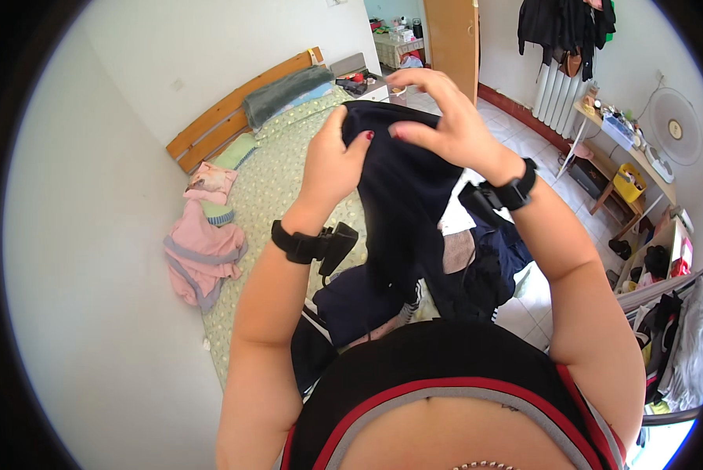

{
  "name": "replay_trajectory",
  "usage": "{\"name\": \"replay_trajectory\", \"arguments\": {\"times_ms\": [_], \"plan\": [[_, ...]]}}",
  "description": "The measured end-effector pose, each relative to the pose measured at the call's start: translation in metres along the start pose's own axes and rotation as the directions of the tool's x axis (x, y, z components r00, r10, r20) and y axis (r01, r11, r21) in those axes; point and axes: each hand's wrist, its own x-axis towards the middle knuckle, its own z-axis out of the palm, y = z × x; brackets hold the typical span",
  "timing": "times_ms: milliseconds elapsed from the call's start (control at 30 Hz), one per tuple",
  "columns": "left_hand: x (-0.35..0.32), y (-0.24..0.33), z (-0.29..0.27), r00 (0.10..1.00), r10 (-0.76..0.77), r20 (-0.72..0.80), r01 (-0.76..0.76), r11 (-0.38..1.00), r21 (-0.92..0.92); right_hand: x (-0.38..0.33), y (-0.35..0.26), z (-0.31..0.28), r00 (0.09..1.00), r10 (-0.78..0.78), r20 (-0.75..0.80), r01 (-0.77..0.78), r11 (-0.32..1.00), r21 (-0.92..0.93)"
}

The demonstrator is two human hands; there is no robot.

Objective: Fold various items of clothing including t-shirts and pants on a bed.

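Note:
Dark navy trousers (402, 168) hang in front of me, their waist end up and the lower part splitting into two legs. At their upper left edge, my left hand (337, 160) pinches the cloth, thumb in front and the other fingers mostly hidden behind it. My right hand (453, 121) is at the upper right edge, its thumb over the cloth and its index finger stretched out above it, apart from the thumb. Below the trousers lie folded dark clothes (355, 301) and a heap of black clothes (484, 262) on the bed.
The bed (289, 180) has a light green patterned sheet and a wooden headboard (234, 113). Pink clothing (203, 251) lies along its left side. To the right are a desk (633, 149), a fan (675, 127), a low shelf (657, 262) and hanging clothes (688, 345).

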Motion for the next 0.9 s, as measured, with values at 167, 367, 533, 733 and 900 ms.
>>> {"name": "replay_trajectory", "arguments": {"times_ms": [167,367,533,733,900], "plan": [[-0.012,-0.024,-0.046,0.991,-0.126,-0.036,0.112,0.956,-0.272,-0.063,0.015,-0.029,0.688,0.195,0.699,-0.078,0.978,-0.195],[0.006,-0.136,-0.134,0.924,-0.344,-0.169,0.354,0.934,0.035,0.001,0.062,0.034,0.868,0.250,0.428,-0.091,0.929,-0.358],[0.040,-0.078,-0.217,0.858,-0.202,-0.471,0.209,0.977,-0.037,0.091,0.016,0.056,0.994,0.021,0.110,0.003,0.977,-0.213],[-0.036,-0.020,-0.264,0.953,-0.074,-0.293,-0.007,0.964,-0.267,0.056,-0.041,0.019,0.989,-0.055,0.140,0.081,0.979,-0.188],[-0.151,0.032,-0.234,0.968,-0.018,0.250,-0.040,0.974,0.225,-0.037,-0.083,0.007,0.838,-0.162,0.521,0.009,0.959,0.283]]}}
